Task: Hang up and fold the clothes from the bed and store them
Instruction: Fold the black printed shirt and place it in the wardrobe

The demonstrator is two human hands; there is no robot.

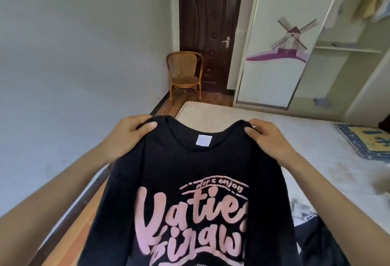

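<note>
Both hands, the left hand (pixel 128 131) and the right hand (pixel 264 134), pinch the shoulders of a black T-shirt (pixel 190 192) with pink lettering, holding it spread above the bed (pixel 316 160) near its foot.

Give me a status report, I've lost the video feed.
Left hand and right hand grip black T-shirt at the shoulders. Shirt held up over the bed, print showing. Nothing in the way.
</note>
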